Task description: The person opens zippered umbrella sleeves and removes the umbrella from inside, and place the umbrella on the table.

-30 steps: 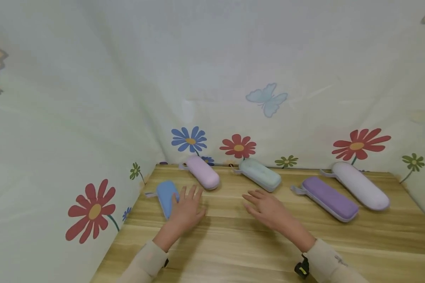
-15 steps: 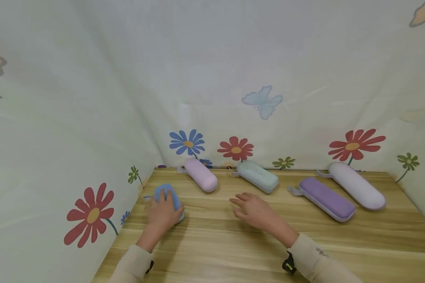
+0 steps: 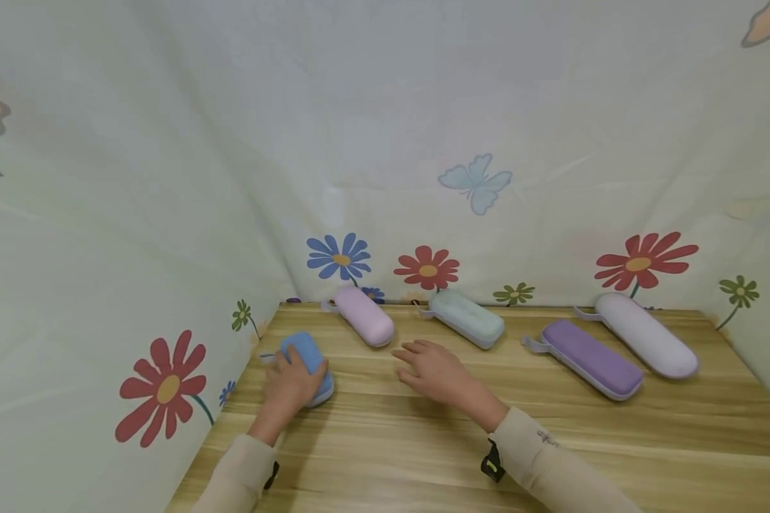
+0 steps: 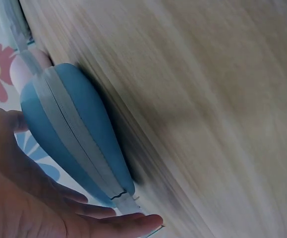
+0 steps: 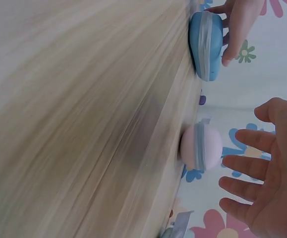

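Note:
A blue hard-shell zip case (image 3: 301,349) lies near the left end of the wooden table. My left hand (image 3: 290,385) reaches over it from above, thumb on the right side and fingers across to the left, gripping it; the palm hides part of its top. In the left wrist view, the zip and pale band run along the side of the blue case (image 4: 71,124), and a finger is beside its strap end. My right hand (image 3: 433,370) hovers over the table with fingers spread, holding nothing, just in front of the pink zip case (image 3: 364,317) and mint green zip case (image 3: 467,318).
On the right lie a purple zip case (image 3: 593,360) and, behind it, a longer pale lilac case (image 3: 644,335). A white curtain (image 3: 372,128) printed with flowers and butterflies borders the wooden table (image 3: 385,456) at the back and sides.
My left hand has moved left onto the blue case and closed round it, turning the case slightly. My right hand has drifted left, staying spread. The other cases stay put.

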`<state>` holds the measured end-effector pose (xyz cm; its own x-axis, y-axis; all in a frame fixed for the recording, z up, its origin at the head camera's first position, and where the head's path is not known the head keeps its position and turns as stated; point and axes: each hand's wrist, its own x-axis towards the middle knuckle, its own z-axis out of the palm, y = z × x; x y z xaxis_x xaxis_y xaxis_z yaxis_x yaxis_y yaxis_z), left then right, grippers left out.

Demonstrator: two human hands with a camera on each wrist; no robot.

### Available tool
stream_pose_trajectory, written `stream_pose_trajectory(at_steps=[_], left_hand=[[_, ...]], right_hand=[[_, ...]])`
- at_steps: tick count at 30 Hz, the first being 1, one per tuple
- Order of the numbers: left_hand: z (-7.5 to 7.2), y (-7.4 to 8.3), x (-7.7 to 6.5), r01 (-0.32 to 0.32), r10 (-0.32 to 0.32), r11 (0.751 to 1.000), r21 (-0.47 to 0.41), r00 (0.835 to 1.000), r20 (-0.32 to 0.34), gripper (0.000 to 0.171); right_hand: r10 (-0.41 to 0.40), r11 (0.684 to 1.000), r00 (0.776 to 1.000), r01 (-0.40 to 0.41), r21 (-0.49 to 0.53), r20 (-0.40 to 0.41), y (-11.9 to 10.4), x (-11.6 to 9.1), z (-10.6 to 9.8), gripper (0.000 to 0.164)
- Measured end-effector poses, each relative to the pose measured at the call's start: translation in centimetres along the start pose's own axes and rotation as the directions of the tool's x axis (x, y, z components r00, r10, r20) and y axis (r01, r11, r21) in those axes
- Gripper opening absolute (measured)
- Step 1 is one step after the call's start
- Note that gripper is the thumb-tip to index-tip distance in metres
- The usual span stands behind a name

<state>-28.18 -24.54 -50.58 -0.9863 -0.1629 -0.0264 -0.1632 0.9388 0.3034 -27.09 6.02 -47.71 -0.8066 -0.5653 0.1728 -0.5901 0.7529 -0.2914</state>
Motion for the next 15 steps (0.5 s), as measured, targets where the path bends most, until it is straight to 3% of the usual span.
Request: stream_pose_trajectory(at_steps=[8,15], left_hand=[[0.3,0.4,0.3,0.034,-0.033,0.999,-0.016,0.998,0.053,0.101],[0.2,1.3,0.5,0.029,-0.027,0.999,-0.038,0.999,0.046,0.100]], right_hand=[[0.000,1.000,1.000,0.000,0.017,0.003,-0.7,1.2,0.4,0.044],[-0.001,1.000,1.000,0.001,0.008,0.003,-0.8,1.6,0.6,0.045]])
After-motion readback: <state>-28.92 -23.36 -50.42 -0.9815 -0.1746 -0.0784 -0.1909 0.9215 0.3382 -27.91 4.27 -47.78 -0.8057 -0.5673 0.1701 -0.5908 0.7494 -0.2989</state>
